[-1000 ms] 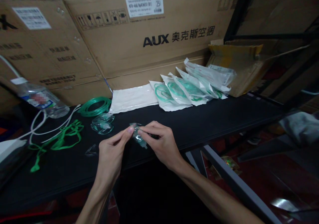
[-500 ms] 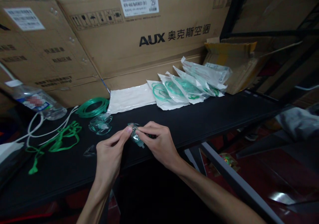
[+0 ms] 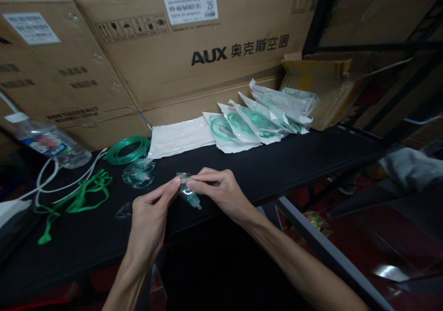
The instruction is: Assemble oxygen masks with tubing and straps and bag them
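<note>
A clear green-tinted oxygen mask (image 3: 190,197) is held above the front of the black table, its small spout pointing down and right. My left hand (image 3: 152,209) pinches the mask's upper left edge between thumb and fingers. From the other side my right hand (image 3: 219,188) grips its upper right part, thumb close to the left fingertips. Another clear mask (image 3: 138,173) lies to the left, beside a coil of green tubing (image 3: 127,150). Green elastic straps (image 3: 86,193) lie in a loose heap farther left. A small transparent piece (image 3: 123,211) rests near my left wrist.
Several white pouches with green tubing (image 3: 238,128) lean in a row at the back, next to flat white packaging (image 3: 182,137). A plastic bottle (image 3: 51,142) and white cables stand at left. Large cartons (image 3: 166,80) wall off the rear; an open carton (image 3: 321,92) sits right.
My right fingers have shifted up on the mask, so more of its body and spout shows below them. Both hands still hold it; the view has moved slightly.
</note>
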`<move>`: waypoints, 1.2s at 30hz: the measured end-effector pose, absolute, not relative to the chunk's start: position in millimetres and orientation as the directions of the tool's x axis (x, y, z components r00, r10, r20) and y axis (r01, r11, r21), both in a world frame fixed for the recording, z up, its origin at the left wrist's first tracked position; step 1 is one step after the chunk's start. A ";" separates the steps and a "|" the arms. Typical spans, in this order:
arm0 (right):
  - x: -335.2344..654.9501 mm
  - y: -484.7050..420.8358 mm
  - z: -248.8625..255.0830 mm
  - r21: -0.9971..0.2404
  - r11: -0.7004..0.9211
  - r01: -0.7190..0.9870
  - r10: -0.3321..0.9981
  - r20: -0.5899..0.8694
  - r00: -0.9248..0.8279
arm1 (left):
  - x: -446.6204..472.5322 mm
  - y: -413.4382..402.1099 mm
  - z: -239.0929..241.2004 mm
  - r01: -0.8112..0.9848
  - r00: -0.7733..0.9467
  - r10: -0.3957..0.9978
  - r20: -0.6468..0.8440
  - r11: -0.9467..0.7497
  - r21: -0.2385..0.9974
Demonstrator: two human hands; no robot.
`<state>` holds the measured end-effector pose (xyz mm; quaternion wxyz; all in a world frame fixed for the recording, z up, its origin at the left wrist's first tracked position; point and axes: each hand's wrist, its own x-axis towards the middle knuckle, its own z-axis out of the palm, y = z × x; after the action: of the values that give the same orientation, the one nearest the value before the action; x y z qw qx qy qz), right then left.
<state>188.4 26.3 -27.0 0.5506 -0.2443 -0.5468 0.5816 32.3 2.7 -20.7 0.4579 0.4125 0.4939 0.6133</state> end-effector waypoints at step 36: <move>204.1 31.7 -25.9 -0.702 -0.477 -0.529 0.721 0.032 -0.693 | 10.2 -9.5 -4.8 0.275 0.272 0.936 0.224 -0.299 0.914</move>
<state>204.1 31.7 -25.9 0.3680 -0.1351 -0.3548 0.8488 10.2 -9.5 -4.8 0.3982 0.6910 0.4383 0.4146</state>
